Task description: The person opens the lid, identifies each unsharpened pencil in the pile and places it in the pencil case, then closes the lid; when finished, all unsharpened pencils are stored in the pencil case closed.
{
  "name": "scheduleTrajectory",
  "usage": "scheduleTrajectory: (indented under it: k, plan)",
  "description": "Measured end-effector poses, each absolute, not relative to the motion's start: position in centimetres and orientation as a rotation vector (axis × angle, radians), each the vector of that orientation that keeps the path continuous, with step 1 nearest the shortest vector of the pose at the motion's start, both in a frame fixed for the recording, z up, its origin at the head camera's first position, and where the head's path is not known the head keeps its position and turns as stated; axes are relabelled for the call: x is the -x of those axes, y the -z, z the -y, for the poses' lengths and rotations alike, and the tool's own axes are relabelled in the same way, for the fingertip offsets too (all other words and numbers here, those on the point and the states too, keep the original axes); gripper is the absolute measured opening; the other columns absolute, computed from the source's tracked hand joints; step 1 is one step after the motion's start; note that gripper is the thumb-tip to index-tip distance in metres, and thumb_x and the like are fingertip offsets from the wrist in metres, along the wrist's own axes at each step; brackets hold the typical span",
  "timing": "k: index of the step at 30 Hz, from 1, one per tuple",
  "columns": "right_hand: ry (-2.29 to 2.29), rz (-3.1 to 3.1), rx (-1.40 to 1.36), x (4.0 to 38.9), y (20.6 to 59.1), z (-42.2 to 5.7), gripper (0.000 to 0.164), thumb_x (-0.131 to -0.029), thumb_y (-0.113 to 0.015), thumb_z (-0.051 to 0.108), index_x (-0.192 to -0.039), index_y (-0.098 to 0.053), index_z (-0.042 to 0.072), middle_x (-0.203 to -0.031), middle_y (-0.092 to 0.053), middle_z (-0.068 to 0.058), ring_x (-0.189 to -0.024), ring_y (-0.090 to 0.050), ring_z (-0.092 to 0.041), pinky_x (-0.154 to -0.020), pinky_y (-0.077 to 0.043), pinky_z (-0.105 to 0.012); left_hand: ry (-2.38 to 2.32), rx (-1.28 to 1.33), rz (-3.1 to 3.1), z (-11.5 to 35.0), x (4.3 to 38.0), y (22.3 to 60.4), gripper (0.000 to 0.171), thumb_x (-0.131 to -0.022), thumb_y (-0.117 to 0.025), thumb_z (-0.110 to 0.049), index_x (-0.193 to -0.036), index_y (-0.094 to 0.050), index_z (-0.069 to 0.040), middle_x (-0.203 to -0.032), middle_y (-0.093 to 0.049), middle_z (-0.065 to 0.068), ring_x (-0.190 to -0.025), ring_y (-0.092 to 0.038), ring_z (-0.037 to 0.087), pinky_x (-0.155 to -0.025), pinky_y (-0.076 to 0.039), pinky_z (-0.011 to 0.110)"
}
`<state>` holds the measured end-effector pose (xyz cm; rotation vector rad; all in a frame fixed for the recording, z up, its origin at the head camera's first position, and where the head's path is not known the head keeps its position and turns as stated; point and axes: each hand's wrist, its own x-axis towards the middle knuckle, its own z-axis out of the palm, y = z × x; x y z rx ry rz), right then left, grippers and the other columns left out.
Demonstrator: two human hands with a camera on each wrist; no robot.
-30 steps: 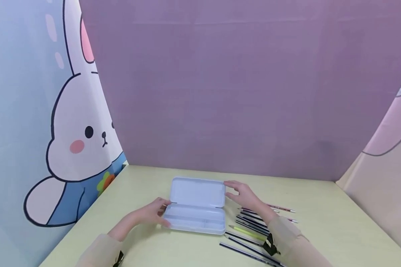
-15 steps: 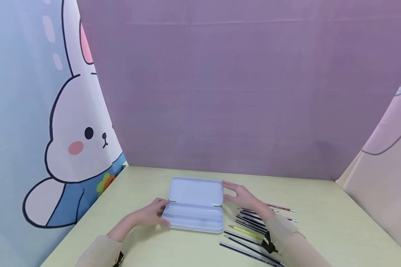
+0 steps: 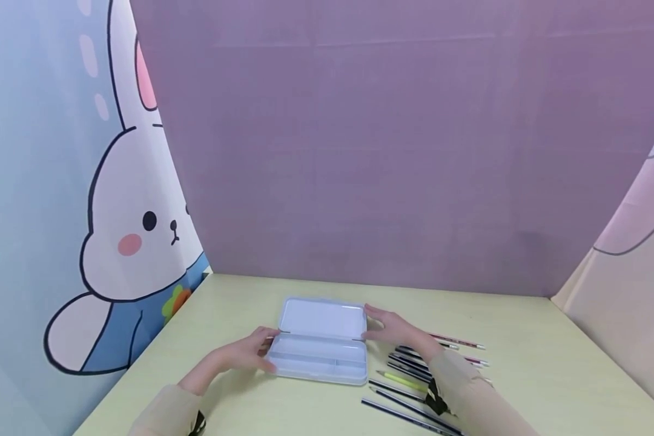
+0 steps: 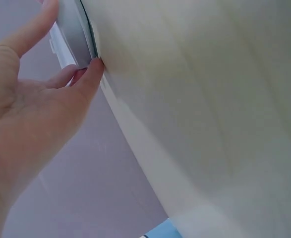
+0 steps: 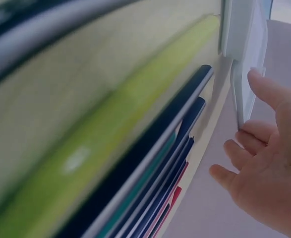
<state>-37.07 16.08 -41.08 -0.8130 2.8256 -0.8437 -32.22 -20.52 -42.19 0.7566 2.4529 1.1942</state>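
Observation:
A white pencil case point(image 3: 318, 366) lies unfolded on the table, its lid point(image 3: 323, 318) tipped back and its divided tray facing up. My left hand point(image 3: 245, 351) holds the tray's left end, thumb at the front corner and fingertips at the back; the left wrist view has the fingers point(image 4: 88, 77) bent against the case's edge. At the lid's right side, my right hand point(image 3: 395, 330) holds its edge between thumb and index finger. In the right wrist view the other fingers of the right hand point(image 5: 269, 158) spread loosely off the lid.
Several dark pencils point(image 3: 409, 415) lie spread on the table right of the case, partly under the right forearm. Among them is a yellow-green pencil point(image 3: 403, 380); red-striped pencils point(image 3: 458, 340) lie farther back. A purple cloth point(image 3: 360, 151) hangs behind the table point(image 3: 283, 412).
The lid has tipped slightly farther back, and my right hand has moved down a little with it. My left hand stays at the tray's left end. The head view has shifted slightly.

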Motion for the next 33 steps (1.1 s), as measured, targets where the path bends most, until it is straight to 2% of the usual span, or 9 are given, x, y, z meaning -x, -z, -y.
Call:
scheduleTrajectory:
  k: [7,16,28,33]
  plan:
    - [0.823,-2.809,0.750,36.67,40.98,-15.67,0.082,-0.085,-0.069,0.033,-0.143,-0.028,-0.006,-0.151,-0.024,-0.023,-0.139,-0.023,-0.042,-0.113,-0.023,-0.053,-1.238,-0.761,-2.429,20.70,32.25,42.17,0.078,-0.079,-0.075,-0.016,-0.137,-0.031,0.011,-0.135,-0.031,0.029,-0.129,-0.031,0.052,-0.106,-0.033,0.054]
    - [0.757,-2.809,0.734,36.83,40.44,-15.43,0.079,-0.087,-0.067,0.032,-0.144,-0.027,-0.006,-0.152,-0.023,-0.023,-0.139,-0.022,-0.041,-0.113,-0.022,-0.052,-1.219,-0.739,-2.444,20.64,32.42,41.80,0.078,-0.079,-0.075,-0.016,-0.138,-0.031,0.009,-0.138,-0.030,0.028,-0.131,-0.030,0.050,-0.107,-0.032,0.053]
    - [0.791,-2.888,0.730,36.73,40.83,-15.07,0.080,-0.083,-0.071,0.028,-0.143,-0.030,-0.005,-0.151,-0.026,-0.021,-0.139,-0.024,-0.040,-0.113,-0.023,-0.051,-1.213,-0.659,-2.474,20.44,32.16,41.76,0.073,-0.086,-0.068,-0.033,-0.136,-0.034,0.008,-0.141,-0.034,0.028,-0.131,-0.033,0.047,-0.107,-0.033,0.052]
    - [0.769,-2.899,0.789,36.65,40.59,-15.29,0.080,-0.084,-0.070,0.028,-0.143,-0.029,-0.006,-0.151,-0.025,-0.022,-0.138,-0.024,-0.040,-0.113,-0.023,-0.051,-1.211,-0.672,-2.469,20.44,32.15,41.79,0.074,-0.085,-0.069,-0.029,-0.136,-0.033,0.010,-0.141,-0.032,0.030,-0.131,-0.033,0.049,-0.107,-0.032,0.053]
